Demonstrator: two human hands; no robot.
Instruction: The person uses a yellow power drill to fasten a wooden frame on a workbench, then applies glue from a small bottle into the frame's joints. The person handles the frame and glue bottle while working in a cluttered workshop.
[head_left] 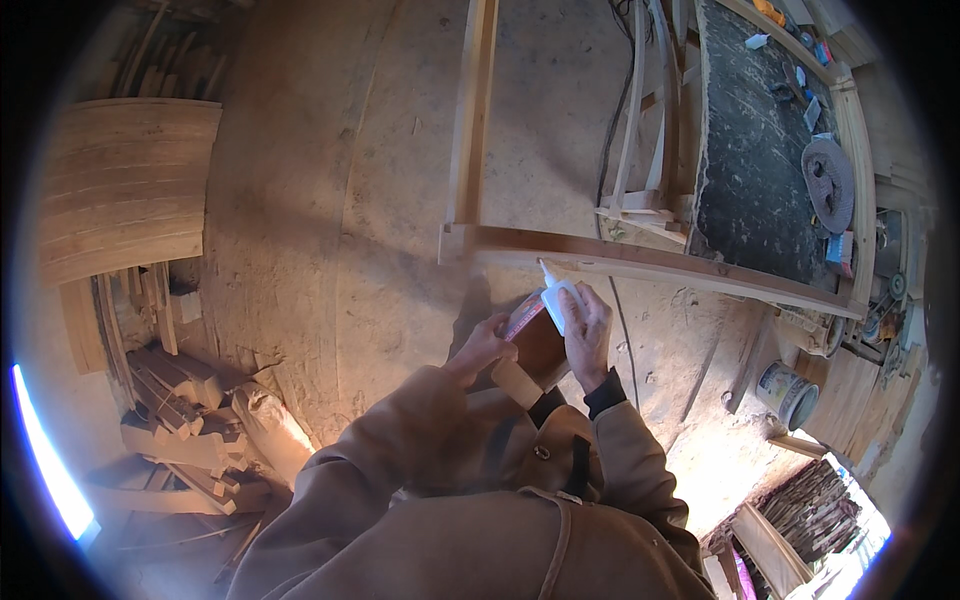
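In front of my body, my right hand [592, 328] is closed around a white squeeze bottle [556, 298] with a pointed nozzle. The nozzle tip points up, close to the near rail of a wooden frame [640, 266]; I cannot tell whether they touch. My left hand [482, 350] grips a flat, narrow packet with pink and red print [524, 317], held right beside the bottle. Below both hands shows a dark brown surface [541, 348], which I cannot identify. A pale wooden piece [516, 383] sticks out near my waist.
Right of the frame lies a dark worktop [755, 160] with a grey brush-like oval thing [828, 185] and small packets. A bucket [787, 394] stands at right. Stacked boards [135, 185] and a pile of offcuts [185, 420] are at left. A cable [622, 340] crosses the floor.
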